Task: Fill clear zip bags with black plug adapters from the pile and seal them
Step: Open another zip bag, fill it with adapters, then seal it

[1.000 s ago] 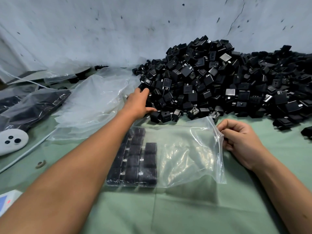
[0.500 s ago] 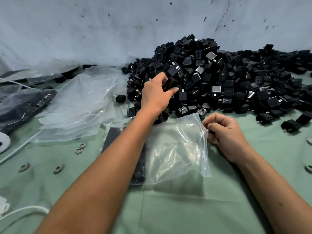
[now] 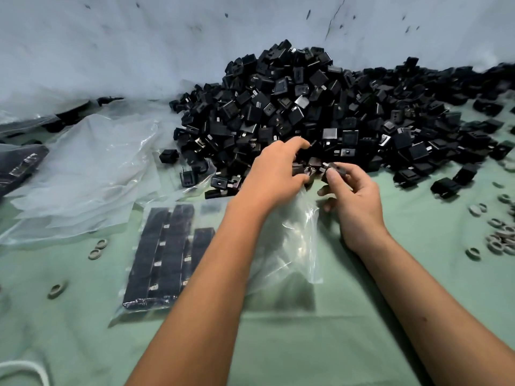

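Note:
A big pile of black plug adapters [image 3: 320,107] lies against the wall at the back. In front of it a clear zip bag [image 3: 289,246] rests on the green cloth, with rows of adapters [image 3: 164,252] packed in its left half. My left hand [image 3: 274,174] is at the bag's mouth by the pile's front edge, closed on a few black adapters [image 3: 302,167]. My right hand [image 3: 352,196] is just to its right, pinching one adapter [image 3: 333,169] between thumb and finger over the bag's opening.
A stack of empty clear bags [image 3: 89,168] lies to the left. A filled bag [image 3: 19,165] sits at the far left edge. Small grey rings [image 3: 498,235] are scattered at the right and several more [image 3: 97,249] at the left. Loose adapters [image 3: 446,188] lie right of my hands.
My left hand came back from the pile with adapters to the bag's mouth. My right hand let go of the bag's edge and took hold of an adapter. The view shifted left.

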Motion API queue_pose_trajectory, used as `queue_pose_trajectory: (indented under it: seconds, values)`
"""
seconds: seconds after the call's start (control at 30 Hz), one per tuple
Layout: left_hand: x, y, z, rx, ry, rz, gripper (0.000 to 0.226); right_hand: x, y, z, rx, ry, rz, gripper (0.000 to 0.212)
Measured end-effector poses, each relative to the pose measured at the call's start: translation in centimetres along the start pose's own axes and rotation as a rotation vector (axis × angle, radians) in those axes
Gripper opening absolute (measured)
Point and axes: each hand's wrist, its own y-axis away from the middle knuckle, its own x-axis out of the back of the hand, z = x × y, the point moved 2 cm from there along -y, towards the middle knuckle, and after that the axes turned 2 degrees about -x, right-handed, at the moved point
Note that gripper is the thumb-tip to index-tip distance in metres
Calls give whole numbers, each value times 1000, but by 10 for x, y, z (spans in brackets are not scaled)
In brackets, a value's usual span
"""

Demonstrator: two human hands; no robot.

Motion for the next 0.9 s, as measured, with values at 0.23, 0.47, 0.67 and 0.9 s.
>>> queue_pose_trajectory:
  seconds: [0.23,0.47,0.67,0.9]
  values:
    - [21,13,3,-30,5,-281,61,3,-1,5,9,-20,-36,16]
    - [26,12,0,-67,27,-328,40,0,1,1,-20,-21,-314,23]
    - [41,13,-8,-101,22,-288,18,-5,9,-6,-24,71,-464,19]
    - [49,14,-12,-146,47,-277,17,-4,17,-15,-144,191,-784,44]
